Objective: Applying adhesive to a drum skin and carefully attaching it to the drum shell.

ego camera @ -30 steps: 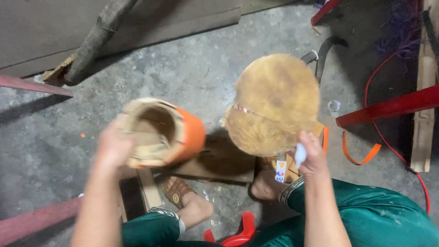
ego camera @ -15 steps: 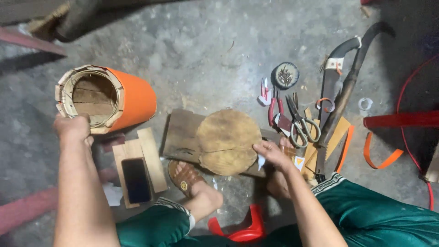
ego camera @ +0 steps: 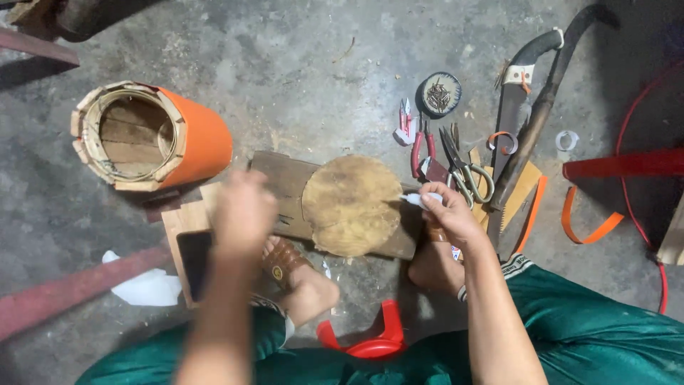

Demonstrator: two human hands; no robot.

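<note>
A round wooden disc (ego camera: 351,204) lies flat on a dark wooden plank (ego camera: 285,187) on the concrete floor. My right hand (ego camera: 449,214) rests at the disc's right edge, pinching a small white tube (ego camera: 422,199) whose tip points at the disc. My left hand (ego camera: 244,212) is blurred above the plank's left end, holding nothing that I can make out. An orange cylinder with a woven bamboo rim (ego camera: 152,135) lies on its side to the upper left, apart from both hands.
Tools lie to the right: red pliers (ego camera: 420,146), scissors (ego camera: 464,167), a round tin of nails (ego camera: 439,94), a saw (ego camera: 514,128), orange straps (ego camera: 588,222). A phone on a wooden block (ego camera: 189,246), a red plastic stool (ego camera: 370,342), my sandalled feet and a red bar (ego camera: 623,164) surround me.
My left hand let go of the orange cylinder and swung right to the plank. The cylinder now lies alone on the floor. My right hand stays at the disc's edge.
</note>
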